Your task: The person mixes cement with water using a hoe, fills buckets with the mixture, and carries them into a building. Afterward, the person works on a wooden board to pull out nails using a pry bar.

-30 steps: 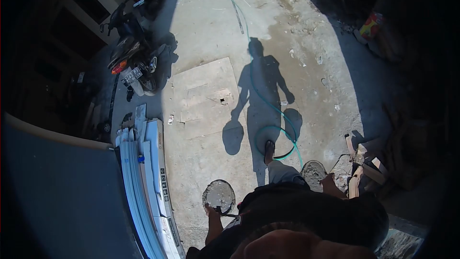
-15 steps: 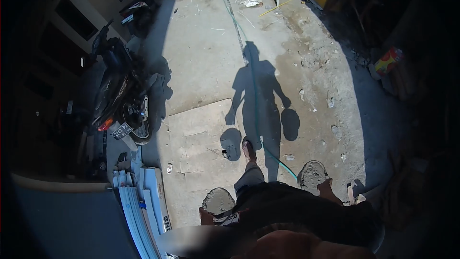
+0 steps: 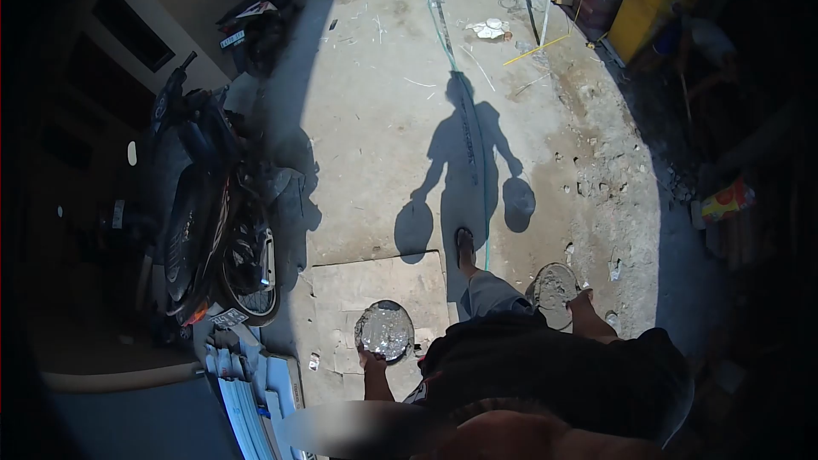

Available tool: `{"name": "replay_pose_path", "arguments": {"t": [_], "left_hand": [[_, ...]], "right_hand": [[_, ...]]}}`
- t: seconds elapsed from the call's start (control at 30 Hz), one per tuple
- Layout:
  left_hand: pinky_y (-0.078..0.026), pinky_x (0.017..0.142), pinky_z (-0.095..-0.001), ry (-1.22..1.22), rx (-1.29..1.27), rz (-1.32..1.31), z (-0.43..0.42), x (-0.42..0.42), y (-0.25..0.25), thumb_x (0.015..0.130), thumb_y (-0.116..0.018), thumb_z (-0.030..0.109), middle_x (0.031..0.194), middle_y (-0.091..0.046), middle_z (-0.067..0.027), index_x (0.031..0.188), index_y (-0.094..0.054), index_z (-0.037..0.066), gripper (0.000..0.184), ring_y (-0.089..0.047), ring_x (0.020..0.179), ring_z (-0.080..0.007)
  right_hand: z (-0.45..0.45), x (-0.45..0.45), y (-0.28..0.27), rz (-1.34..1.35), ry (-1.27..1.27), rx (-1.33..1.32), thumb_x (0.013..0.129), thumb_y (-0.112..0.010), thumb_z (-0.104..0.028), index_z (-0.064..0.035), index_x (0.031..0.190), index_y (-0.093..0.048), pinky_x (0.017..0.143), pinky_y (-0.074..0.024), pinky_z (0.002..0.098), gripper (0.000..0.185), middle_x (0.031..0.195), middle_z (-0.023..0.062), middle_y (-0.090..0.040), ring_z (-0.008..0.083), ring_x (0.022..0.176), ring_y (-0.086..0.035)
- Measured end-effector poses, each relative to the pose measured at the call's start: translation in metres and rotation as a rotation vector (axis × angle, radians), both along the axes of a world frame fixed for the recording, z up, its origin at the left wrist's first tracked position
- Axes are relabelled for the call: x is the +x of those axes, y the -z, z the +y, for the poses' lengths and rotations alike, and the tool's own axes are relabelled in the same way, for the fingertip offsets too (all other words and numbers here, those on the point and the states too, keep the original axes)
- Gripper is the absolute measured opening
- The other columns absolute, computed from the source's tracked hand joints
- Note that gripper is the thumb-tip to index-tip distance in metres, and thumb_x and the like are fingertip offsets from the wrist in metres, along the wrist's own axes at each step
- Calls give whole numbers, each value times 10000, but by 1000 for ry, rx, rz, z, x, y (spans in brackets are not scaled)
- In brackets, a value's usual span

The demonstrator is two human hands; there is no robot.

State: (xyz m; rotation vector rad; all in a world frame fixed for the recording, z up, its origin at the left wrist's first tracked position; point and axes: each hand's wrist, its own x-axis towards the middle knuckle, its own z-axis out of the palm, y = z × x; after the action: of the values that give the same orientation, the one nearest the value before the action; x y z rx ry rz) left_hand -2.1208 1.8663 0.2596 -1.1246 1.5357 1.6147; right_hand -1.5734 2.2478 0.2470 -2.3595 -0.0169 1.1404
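My left hand [image 3: 371, 359] is closed at the near edge of a round bucket [image 3: 385, 324] of wet grey mix, which hangs at my left side. On my right, a second bucket [image 3: 555, 285] with similar grey mix hangs from my closed right hand [image 3: 583, 300]. The handles themselves are too small to make out. My shadow [image 3: 464, 153] on the concrete shows a bucket hanging from each hand. One foot [image 3: 465, 249] in a sandal is forward between the buckets.
Parked motorbikes [image 3: 204, 213] stand at the left. Long pale panels [image 3: 247, 392] lie at lower left. A green hose [image 3: 486, 179] runs along the ground ahead. A yellow cabinet [image 3: 652, 8] stands at upper right, with a person [image 3: 711, 47] in the shade near it.
I have moved forward over the concrete with both buckets. The flat ground slab, motorbikes and side panels have shifted lower in view, and the hose coil has left view.
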Motion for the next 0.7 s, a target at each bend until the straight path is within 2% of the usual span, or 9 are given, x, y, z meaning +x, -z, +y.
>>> {"name": "replay_pose_path", "arguments": {"t": [0.13, 0.23, 0.27, 0.33, 0.4, 0.43, 0.47, 0.6, 0.7], "left_hand": [[-287, 435, -297, -32, 14, -6, 121, -75, 2, 742, -615, 451, 673, -402, -6, 834, -505, 177, 309, -344, 488, -144], [-286, 440, -287, -48, -145, -50, 207, -129, -13, 748, -588, 479, 664, -387, -5, 803, -487, 189, 312, -330, 479, -135], [-286, 442, -290, -30, -180, 54, 228, -138, -15, 758, -551, 486, 651, -371, -2, 789, -464, 196, 305, -327, 488, -130], [-291, 443, -310, -89, -174, -132, 276, -180, -26, 764, -527, 444, 637, -368, 1, 758, -441, 191, 267, -351, 517, -142], [-297, 444, -322, -103, -229, -136, 325, -209, -30, 764, -522, 431, 636, -376, 0, 745, -441, 182, 262, -365, 530, -151], [-302, 449, -331, 16, -239, -11, 347, -220, -30, 764, -522, 424, 640, -384, -4, 732, -435, 172, 269, -367, 539, -157], [-308, 454, -339, 135, -245, 115, 371, -233, -28, 763, -522, 418, 644, -391, -8, 719, -429, 162, 276, -369, 548, -164], [-357, 495, -362, 284, -129, 145, 450, -315, 44, 714, -601, 238, 783, -435, -47, 974, -388, 110, 360, -411, 642, -167], [-394, 526, -379, 737, -194, 278, 521, -376, 70, 676, -661, 103, 888, -467, -76, 1165, -357, 71, 576, -443, 713, -169]], "right_hand": [[140, -90, 29, -44, -194, -60, 842, -483, -479, -79, 1403, -247, 1028, -339, 412, 728, 1413, 129, -372, 260, 1223, -428], [230, -172, 13, -269, -846, -304, 843, -481, -480, -77, 1404, -245, 1028, -339, 416, 730, 1415, 130, -370, 264, 1223, -428], [259, -196, 2, -290, -930, -348, 843, -480, -481, -77, 1404, -244, 1028, -339, 417, 731, 1415, 130, -370, 265, 1224, -428], [317, -239, -25, -294, -974, -386, 843, -480, -481, -77, 1405, -243, 1028, -339, 419, 731, 1416, 130, -369, 266, 1224, -428], [382, -287, -25, 54, -119, -24, 847, -482, -496, -71, 1382, -278, 993, -339, 529, 714, 1385, 146, -395, 346, 1207, -435], [411, -308, -15, 220, 314, 160, 848, -483, -504, -68, 1371, -295, 976, -339, 584, 706, 1370, 154, -408, 386, 1199, -438], [439, -330, -4, 124, 270, 69, 859, -408, -516, -131, 1171, -468, 636, -446, 427, 499, 1130, 120, -526, 274, 897, -523], [553, -406, 12, 75, 225, 51, 859, -411, -514, -128, 1169, -467, 633, -446, 432, 497, 1128, 123, -524, 274, 893, -522], [639, -459, 12, 73, 214, 81, 859, -413, -512, -126, 1167, -465, 630, -446, 436, 496, 1127, 126, -523, 274, 891, -522]]}}
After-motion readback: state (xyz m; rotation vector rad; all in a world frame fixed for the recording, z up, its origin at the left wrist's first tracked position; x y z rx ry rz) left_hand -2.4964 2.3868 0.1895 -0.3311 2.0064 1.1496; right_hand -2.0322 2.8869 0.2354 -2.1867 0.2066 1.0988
